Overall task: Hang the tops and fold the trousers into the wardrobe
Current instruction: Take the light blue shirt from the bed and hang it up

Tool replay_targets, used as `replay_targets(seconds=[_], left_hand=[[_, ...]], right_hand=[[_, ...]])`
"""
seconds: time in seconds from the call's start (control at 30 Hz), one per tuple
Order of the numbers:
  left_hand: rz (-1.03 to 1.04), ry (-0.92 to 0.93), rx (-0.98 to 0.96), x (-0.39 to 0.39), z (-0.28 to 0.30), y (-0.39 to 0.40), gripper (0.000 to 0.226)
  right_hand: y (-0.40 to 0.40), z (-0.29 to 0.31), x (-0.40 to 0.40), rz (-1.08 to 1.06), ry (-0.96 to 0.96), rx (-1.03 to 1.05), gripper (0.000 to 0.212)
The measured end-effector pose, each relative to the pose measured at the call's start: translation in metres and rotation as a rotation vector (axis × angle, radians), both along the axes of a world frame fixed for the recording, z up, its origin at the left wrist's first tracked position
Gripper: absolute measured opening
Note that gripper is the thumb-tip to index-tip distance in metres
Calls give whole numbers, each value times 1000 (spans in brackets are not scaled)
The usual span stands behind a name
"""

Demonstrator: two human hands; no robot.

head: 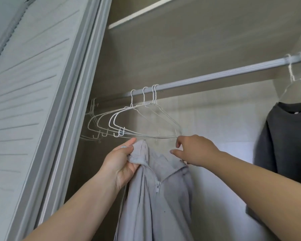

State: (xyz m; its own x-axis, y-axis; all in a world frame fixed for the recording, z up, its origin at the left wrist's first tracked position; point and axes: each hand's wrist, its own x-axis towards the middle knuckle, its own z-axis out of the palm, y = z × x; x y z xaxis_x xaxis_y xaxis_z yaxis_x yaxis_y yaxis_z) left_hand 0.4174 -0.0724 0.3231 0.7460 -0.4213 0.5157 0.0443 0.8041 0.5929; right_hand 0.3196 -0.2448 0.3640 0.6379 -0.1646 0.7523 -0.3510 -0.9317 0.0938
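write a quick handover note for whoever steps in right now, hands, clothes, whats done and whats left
Left hand: grips the collar of the light grey zip top, holding it up below the rail.
Right hand: curled at the other side of the collar, close to the bottom wire of the empty white hangers; whether it pinches a hanger I cannot tell.
Done: a dark grey top hangs on a hanger at the right end of the rail.
Left: get the zip top onto a hanger. No trousers are in view.
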Motion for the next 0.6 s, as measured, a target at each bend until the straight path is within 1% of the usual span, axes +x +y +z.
replay_targets(seconds=[0.07, 0.13, 0.23, 0.3, 0.37, 0.47, 0.53, 0.6], left_hand=[[21, 0, -12, 3, 7, 2, 39], [54, -3, -8, 8, 11, 3, 40], [121, 0, -5, 16, 15, 5, 39], [148, 8, -12, 23, 16, 9, 39], [156, -3, -13, 28, 15, 11, 39], [179, -26, 0, 32, 12, 13, 38], [186, -40, 6, 36, 11, 12, 38], [197, -57, 19, 42, 12, 12, 40]], right_hand=[[10, 14, 7, -4, -68, -74, 41], [21, 30, 18, 69, -124, -60, 42], [41, 50, 44, 282, -135, 33, 51], [60, 59, 66, 422, -119, 104, 62], [78, 64, 87, 515, -127, 159, 73], [97, 70, 116, 534, -161, 233, 83], [102, 72, 133, 496, -137, 261, 87], [105, 71, 145, 439, -98, 246, 87]])
